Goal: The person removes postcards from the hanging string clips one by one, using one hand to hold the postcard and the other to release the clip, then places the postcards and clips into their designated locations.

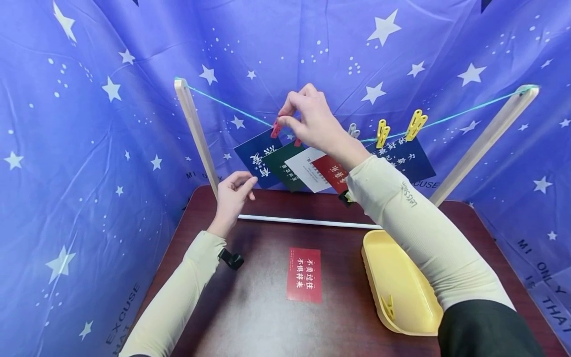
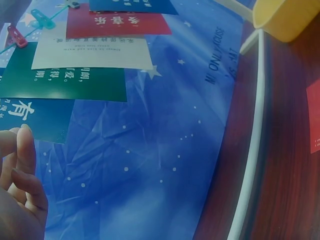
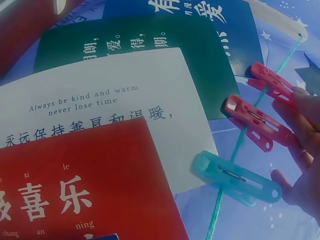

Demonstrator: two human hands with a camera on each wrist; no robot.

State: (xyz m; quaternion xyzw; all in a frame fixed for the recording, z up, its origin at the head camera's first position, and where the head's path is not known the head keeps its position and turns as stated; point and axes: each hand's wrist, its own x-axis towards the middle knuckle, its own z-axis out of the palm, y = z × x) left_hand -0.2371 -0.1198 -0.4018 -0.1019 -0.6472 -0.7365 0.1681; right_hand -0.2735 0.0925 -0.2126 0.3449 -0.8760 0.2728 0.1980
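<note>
My right hand [image 1: 314, 116] pinches the handle end of a red clothespin [image 1: 275, 130] at the top of the leftmost blue card [image 1: 250, 152], on the turquoise string [image 1: 227, 105]. My left hand [image 1: 234, 193] is raised beside that card's lower edge, fingers loosely bent; in the left wrist view its fingertips overlap the card. Beside it hang a green card [image 1: 285, 166], a white card [image 1: 308, 168] and a red card [image 1: 331, 171]. Another red clothespin [image 3: 257, 120] grips the green card, and a teal clothespin [image 3: 235, 177] the white one.
Two yellow clothespins [image 1: 382, 134] hold a blue card [image 1: 408, 161] at the right. Wooden posts [image 1: 486, 144] carry the string, with a white rod [image 1: 308, 221] low between them. A red card [image 1: 304, 275] lies on the table beside a yellow basket [image 1: 372, 277] containing a yellow clothespin [image 1: 388, 308].
</note>
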